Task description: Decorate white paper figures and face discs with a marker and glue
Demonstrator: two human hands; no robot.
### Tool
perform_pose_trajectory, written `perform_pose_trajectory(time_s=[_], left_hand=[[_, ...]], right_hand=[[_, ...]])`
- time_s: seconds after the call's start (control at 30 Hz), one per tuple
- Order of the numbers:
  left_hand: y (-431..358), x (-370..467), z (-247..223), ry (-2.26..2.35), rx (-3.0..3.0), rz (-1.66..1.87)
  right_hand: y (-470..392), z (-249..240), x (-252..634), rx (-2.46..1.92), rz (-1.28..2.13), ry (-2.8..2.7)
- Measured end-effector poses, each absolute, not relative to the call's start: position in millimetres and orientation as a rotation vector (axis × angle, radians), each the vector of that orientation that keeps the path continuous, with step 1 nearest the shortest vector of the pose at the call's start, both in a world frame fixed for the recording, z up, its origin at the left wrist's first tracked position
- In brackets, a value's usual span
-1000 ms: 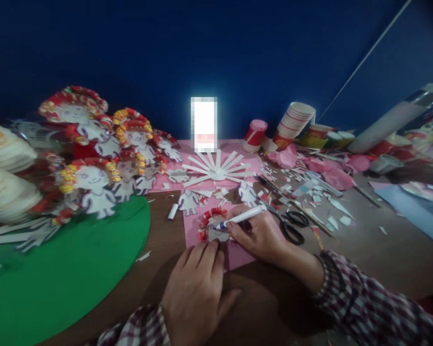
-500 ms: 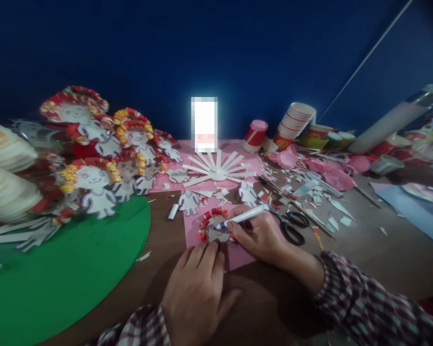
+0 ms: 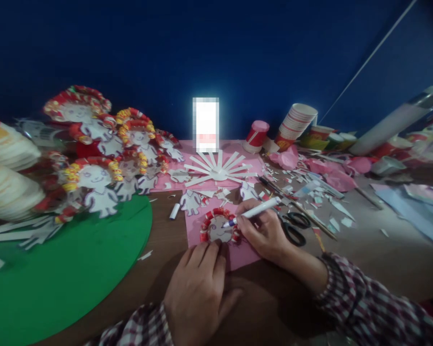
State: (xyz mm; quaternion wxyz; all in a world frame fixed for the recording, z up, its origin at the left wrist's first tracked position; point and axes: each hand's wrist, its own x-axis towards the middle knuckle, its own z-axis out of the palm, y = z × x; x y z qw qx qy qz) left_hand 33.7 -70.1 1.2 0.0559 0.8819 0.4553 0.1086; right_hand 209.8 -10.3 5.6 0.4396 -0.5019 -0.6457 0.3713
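My left fingers (image 3: 201,257) hide the lower edge of the paper face (image 3: 216,231), palm down, thumb spread; my bent right fingers (image 3: 251,235) pinch the marker (image 3: 258,208).

green board (image 3: 72,274): left | paper-cup stack (image 3: 296,121): leaning, rear right | black-handled scissors (image 3: 295,226): right | blue wall (image 3: 130,53): behind

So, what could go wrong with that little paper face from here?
The pen in the right hand could slip and leave a stray mark on the paper face. If the left hand at its lower edge lets up, it might slide on the pink sheet. The scissors beside the right hand could get nudged.
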Motion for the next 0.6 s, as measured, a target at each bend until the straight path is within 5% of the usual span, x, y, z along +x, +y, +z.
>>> perform_pose_trajectory(time_s=[0.2, 0.43, 0.6], left_hand=[[-71, 34, -2, 1.397, 2.646, 0.350], [-71, 33, -1, 1.377, 2.638, 0.349], [-71, 33, 1, 1.373, 2.646, 0.323]], right_hand=[[-8, 17, 202, -1.208, 1.029, -1.502], [-10, 22, 196, -1.326, 0.502, -1.902], [-10, 25, 196, -1.392, 0.460, -2.065]])
